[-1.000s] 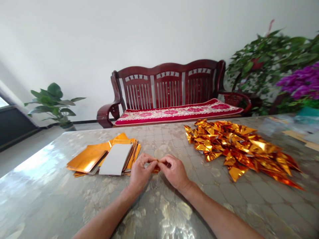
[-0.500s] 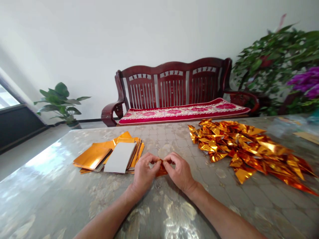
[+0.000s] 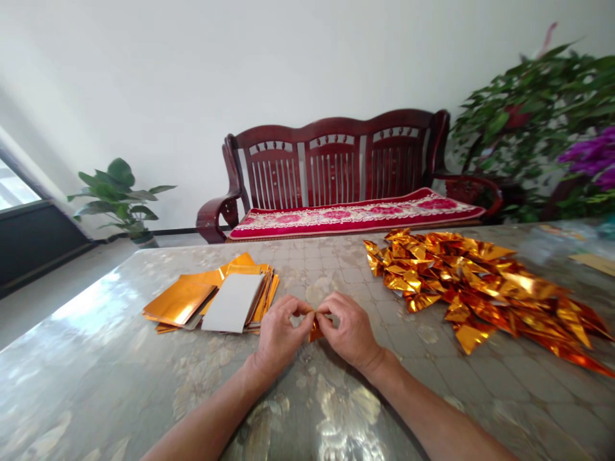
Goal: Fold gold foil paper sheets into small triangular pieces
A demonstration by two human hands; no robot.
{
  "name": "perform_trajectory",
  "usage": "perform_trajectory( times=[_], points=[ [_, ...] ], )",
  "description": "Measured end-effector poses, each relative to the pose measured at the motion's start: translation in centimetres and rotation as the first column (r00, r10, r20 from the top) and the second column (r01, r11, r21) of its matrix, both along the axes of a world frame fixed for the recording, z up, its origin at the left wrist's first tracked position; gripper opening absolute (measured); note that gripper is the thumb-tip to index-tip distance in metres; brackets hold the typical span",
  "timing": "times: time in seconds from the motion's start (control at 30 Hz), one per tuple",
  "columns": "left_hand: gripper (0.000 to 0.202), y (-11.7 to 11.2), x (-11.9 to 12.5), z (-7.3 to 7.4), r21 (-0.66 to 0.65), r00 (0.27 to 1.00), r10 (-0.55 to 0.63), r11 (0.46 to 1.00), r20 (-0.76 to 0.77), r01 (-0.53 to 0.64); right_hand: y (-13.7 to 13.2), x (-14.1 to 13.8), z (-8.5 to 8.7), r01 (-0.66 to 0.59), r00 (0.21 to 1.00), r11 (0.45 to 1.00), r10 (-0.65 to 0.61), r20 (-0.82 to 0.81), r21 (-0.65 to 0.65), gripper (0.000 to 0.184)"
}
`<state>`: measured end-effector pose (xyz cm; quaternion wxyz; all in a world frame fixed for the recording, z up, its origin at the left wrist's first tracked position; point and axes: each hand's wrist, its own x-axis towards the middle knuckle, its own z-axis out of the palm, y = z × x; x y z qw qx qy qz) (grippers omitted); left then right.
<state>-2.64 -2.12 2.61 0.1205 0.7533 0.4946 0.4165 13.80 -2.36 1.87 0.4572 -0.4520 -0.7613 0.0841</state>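
Between my two hands, just above the table, is a small piece of orange-gold foil paper (image 3: 315, 331), mostly hidden by my fingers. My left hand (image 3: 283, 326) pinches its left side between thumb and forefinger. From the other side my right hand (image 3: 349, 328) grips it the same way, with the fingertips of both hands nearly touching. Left of my left hand lies a loose stack of gold foil paper sheets (image 3: 180, 299), with a pale grey sheet (image 3: 232, 303) on top. To the right spreads a heap of folded gold foil pieces (image 3: 461, 275).
A patterned, glossy cover lies over the table (image 3: 158, 397). Clear plastic wrapping (image 3: 552, 242) rests at its far right edge. Beyond stands a dark red wooden bench (image 3: 331, 166) with a red floral cushion (image 3: 346, 216). Leafy plants flank it on both sides.
My fingertips have drawn closer together at the top of the foil, and less of it shows between them. The stack and the heap look the same.
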Motion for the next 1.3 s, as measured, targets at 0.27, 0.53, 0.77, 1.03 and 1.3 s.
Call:
perform_trajectory(
  times=[0.27, 0.53, 0.77, 1.03, 1.3],
  points=[
    [0.014, 0.12, -0.12, -0.56, -0.082, 0.999, -0.015, 0.996, 0.03, 0.018, 0.25, 0.22, -0.26, 0.014, 1.0, 1.0, -0.014, 0.016, -0.025, 0.013],
    [0.014, -0.03, -0.16, -0.65, -0.142, 0.994, -0.005, 0.99, 0.108, 0.02, 0.29, -0.01, -0.3, 0.024, 1.0, 0.996, -0.024, -0.003, -0.087, 0.011],
    [0.013, 0.02, -0.02, -0.67, -0.22, 0.99, 0.036, 0.975, 0.138, -0.005, 0.33, -0.02, -0.33, 0.033, 0.999, 0.998, -0.033, -0.018, -0.047, 0.014],
    [0.016, -0.15, 0.1, -0.64, -0.243, 0.99, 0.0, 0.969, 0.139, 0.034, 0.36, 0.0, -0.17, 0.026, 0.999, 0.996, -0.024, 0.031, -0.089, 0.012],
    [0.018, -0.26, 0.26, -0.55, -0.228, 0.995, -0.001, 0.973, 0.096, 0.023, 0.46, -0.01, 0.28, 0.031, 0.999, 0.996, -0.029, 0.025, -0.081, 0.014]
  ],
)
